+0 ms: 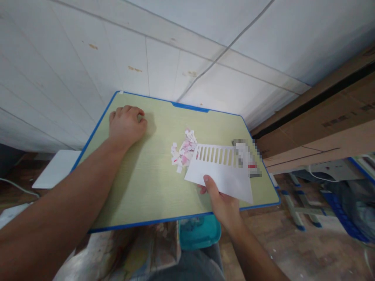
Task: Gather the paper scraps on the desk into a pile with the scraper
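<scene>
Left forearm [64,207]: nearest the camera, runs up from lower left corner, bare, crosses the desk's left edge.
Left hand [125,127]: over far left part of desk, back up, fingers curled; thumb and forefinger slightly apart; contact with desktop, cannot tell.
Right hand [224,203]: at near edge of desk, right of middle; clamped on slotted white sheet, thumb on top, other fingers mostly hidden beneath.
Slotted white sheet [221,177]: in right hand, above right half of desk; row of long slots along far side, solid near side; desktop shows through slots.
Paper scraps [184,152]: loose heap, white and pink, on desktop near its middle; just beside left end of sheet, partly covered by it.
Pixelated item [247,158]: right side of desk, beyond sheet's right end; blurred out, kind unclear.
Desk [143,187]: pale green top, blue rim.
Teal bin [200,240]: below near edge of desk, contents blurred.
Wall [117,50]: white panels behind desk, brownish marks.
Cable [222,54]: slants down wall toward far rim.
Cardboard boxes [319,128]: right of desk, printing unreadable.
Floor [307,253]: brown, wood-look.
</scene>
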{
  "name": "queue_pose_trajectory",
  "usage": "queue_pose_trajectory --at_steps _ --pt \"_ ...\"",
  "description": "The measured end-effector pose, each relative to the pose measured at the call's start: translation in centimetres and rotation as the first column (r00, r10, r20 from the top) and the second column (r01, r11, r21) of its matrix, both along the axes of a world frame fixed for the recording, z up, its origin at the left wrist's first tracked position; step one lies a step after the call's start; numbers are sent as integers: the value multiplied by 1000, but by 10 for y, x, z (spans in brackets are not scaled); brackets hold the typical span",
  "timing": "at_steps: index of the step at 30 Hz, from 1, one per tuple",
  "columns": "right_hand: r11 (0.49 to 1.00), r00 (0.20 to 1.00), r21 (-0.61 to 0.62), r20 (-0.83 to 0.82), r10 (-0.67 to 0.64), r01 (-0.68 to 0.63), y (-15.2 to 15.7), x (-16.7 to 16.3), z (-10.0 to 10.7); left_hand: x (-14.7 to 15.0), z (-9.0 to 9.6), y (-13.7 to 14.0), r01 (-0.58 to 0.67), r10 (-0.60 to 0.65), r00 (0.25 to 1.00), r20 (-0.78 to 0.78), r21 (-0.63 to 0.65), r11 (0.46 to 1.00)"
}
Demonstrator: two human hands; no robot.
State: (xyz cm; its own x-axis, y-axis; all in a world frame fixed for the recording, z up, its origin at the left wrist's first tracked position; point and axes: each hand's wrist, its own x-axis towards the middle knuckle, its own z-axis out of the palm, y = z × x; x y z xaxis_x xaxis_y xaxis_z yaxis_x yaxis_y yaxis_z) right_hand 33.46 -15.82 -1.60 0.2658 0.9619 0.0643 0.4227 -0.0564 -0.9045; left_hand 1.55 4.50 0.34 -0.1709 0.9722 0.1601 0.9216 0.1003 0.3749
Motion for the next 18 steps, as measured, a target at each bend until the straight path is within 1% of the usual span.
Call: queue_pose_trajectory --at_steps 4,10,12,15,16,18 --pt "998 997 13 64 53 -54 -10 -1 6 3 3 -1 15 -15 1000 4 3 1000" --pt "997 997 37 13 71 -71 -24 -8 1 4 3 1 18 -18 1000 -3 -2 1000" --pt "998 999 50 -43 26 -24 -23 -10 0 3 0 4 4 -4 1000 -3 6 1000" --pt "995 991 59 -109 -77 84 -20 -11 -2 2 -2 6 -1 1 1000 5 25 1000" --pt "993 990 66 -107 -95 102 -19 -12 -3 3 -2 6 1 -1 1000 5 24 1000" --pt "992 993 82 -71 -94 99 -18 -13 -5 4 1 4 2 -2 1000 0 13 1000"
